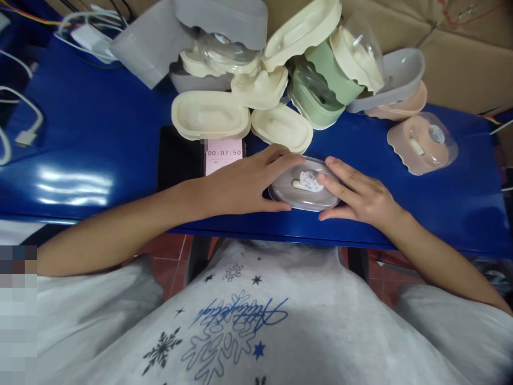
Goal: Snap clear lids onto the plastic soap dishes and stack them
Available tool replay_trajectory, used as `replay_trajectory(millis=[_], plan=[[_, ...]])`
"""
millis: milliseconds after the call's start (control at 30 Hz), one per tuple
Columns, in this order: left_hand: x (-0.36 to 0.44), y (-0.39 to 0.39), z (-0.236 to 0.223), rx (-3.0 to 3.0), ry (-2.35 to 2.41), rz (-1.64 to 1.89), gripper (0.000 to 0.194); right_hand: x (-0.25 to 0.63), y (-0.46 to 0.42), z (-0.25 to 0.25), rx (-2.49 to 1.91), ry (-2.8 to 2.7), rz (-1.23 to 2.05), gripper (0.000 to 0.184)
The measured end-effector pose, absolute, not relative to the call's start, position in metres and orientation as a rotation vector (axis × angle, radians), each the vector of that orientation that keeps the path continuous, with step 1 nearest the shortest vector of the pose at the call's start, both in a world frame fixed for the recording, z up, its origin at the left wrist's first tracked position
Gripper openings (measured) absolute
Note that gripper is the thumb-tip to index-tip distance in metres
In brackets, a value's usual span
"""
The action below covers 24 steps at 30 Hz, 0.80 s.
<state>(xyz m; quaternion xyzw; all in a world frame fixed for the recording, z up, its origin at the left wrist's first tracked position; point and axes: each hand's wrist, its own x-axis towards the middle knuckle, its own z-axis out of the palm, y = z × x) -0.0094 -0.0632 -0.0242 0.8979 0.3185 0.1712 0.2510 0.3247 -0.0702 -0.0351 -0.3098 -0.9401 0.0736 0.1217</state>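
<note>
A small oval grey plastic box with a clear domed lid (320, 199) sits near the table's front edge, a white printed sticker and a pale oblong piece showing at its top. My left hand (252, 182) grips its left end, thumb at the near side and fingers at the far side. Around the right end my right hand (364, 195) is curled, with one fingertip on the sticker and the thumb low at the near edge. The underside of the box is hidden.
Cream trays (210, 115), grey tubs (152, 43) and green boxes (320, 107) are piled at the back. A pink lidded box (420, 141) stands at the right. Beside my left hand lies a phone (224, 155) showing a timer. White cables (30, 120) lie at the left.
</note>
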Motion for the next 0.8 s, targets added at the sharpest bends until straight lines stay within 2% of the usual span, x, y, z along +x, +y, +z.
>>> replay_trajectory(millis=[467,800], plan=[[-0.013,-0.057,-0.024,2.463,0.855,0.469,0.08,0.319,-0.069,-0.037,-0.963,-2.741,0.243,0.075],[-0.014,-0.056,-0.025,2.482,0.857,0.431,0.089,0.312,-0.068,-0.02,-0.864,-2.718,0.227,0.07]])
